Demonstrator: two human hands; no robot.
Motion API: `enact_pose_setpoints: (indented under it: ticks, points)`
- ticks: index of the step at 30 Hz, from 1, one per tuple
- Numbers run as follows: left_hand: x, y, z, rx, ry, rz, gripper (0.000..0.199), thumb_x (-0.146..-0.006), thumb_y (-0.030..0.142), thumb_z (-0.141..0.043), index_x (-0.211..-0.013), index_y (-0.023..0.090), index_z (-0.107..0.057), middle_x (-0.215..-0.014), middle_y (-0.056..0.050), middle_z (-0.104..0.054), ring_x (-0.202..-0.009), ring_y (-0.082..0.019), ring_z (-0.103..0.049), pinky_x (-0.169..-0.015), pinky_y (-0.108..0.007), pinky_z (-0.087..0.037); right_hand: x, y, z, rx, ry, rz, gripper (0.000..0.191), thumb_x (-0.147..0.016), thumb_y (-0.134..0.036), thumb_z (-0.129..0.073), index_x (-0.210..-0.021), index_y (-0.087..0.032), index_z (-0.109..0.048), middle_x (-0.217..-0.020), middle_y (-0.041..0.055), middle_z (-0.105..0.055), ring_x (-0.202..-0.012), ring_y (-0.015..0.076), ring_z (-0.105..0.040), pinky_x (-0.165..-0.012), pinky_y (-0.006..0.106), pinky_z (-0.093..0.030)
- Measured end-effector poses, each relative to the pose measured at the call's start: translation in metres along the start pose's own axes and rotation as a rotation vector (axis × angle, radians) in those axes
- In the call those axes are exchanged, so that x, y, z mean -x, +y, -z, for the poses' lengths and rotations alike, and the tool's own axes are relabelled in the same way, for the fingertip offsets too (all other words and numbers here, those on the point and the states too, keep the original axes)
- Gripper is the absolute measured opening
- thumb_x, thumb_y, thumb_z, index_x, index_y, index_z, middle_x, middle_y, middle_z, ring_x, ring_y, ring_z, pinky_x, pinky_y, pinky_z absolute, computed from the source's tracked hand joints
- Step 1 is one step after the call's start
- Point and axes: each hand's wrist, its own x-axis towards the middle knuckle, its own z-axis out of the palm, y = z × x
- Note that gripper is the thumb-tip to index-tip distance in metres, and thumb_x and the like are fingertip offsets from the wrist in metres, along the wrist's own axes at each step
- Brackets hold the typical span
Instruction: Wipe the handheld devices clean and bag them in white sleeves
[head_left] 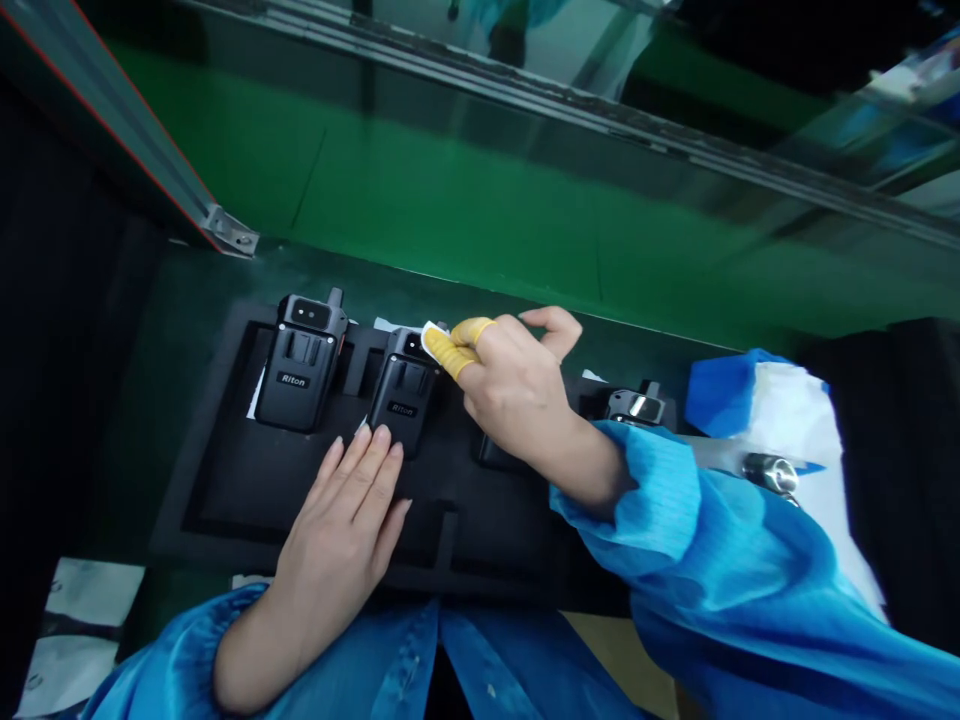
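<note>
A black handheld radio marked "Riton" lies back-up in a black foam tray. My left hand rests on its lower end, fingers stretched out and close together. Over its top end is my right hand, with yellow finger cots on two fingers. Those fingers pinch a small white wipe against or just above the lens window; contact cannot be made out. To the left lies another "Riton" radio with a stubby antenna. My right hand and forearm partly cover two more radios, one with a visible top.
Behind the tray runs a green bench surface bounded by a metal rail. A blue and white packet and a metal-capped item sit at the right. Printed white sheets lie at lower left.
</note>
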Motion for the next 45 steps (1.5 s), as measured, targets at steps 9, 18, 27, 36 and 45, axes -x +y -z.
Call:
enact_pose_setpoints:
  ticks: [9,18,27,36,45]
  points:
    - [0.003,-0.001,0.000,0.110,0.048,0.031,0.035,-0.090,0.017,-0.058,-0.123,0.004,-0.056,-0.127,-0.021,-0.063,-0.125,-0.031,-0.056,-0.106,-0.048,-0.047,0.023,-0.005,0.033,-0.041,-0.097,-0.077,0.034,-0.087,-0.011,-0.038,-0.077,-0.023,-0.068,-0.079,-0.0006,-0.062,-0.073,0.0121,-0.045,-0.084,0.039,-0.018]
    - [0.005,-0.003,-0.001,0.103,0.064,0.039,0.026,-0.093,0.017,-0.052,-0.115,0.008,-0.061,-0.121,-0.017,-0.068,-0.118,-0.029,-0.062,-0.103,-0.049,-0.050,0.015,-0.051,0.018,-0.073,-0.048,0.135,0.036,-0.092,-0.012,-0.043,-0.065,-0.022,-0.065,-0.073,-0.0004,-0.060,-0.076,0.0142,-0.040,-0.087,0.039,-0.016]
    - [0.004,-0.002,-0.001,0.129,0.065,0.028,0.026,-0.092,0.015,-0.054,-0.115,0.005,-0.061,-0.122,-0.019,-0.067,-0.118,-0.030,-0.062,-0.102,-0.050,-0.051,0.043,-0.022,0.022,-0.009,-0.059,-0.060,0.033,-0.090,-0.012,-0.040,-0.079,-0.021,-0.070,-0.079,0.0013,-0.063,-0.076,0.0142,-0.047,-0.086,0.037,-0.023]
    - [0.009,-0.037,0.024,0.026,0.138,0.161,0.039,-0.091,0.020,-0.057,-0.129,0.013,-0.054,-0.127,-0.018,-0.064,-0.125,-0.032,-0.056,-0.106,-0.056,-0.045,-0.027,-0.016,0.009,-0.142,-0.095,-0.107,0.034,-0.089,-0.014,-0.037,-0.082,-0.022,-0.069,-0.087,0.0041,-0.061,-0.082,0.0174,-0.048,-0.086,0.045,-0.022]
    - [0.018,-0.051,0.017,-0.020,0.112,0.205,0.038,-0.091,0.019,-0.056,-0.127,0.008,-0.053,-0.128,-0.021,-0.063,-0.122,-0.032,-0.059,-0.103,-0.052,-0.047,-0.101,-0.058,-0.028,-0.211,-0.210,0.099,0.041,-0.098,-0.016,-0.029,-0.087,-0.023,-0.069,-0.092,0.0015,-0.059,-0.088,0.0156,-0.045,-0.094,0.045,-0.018]
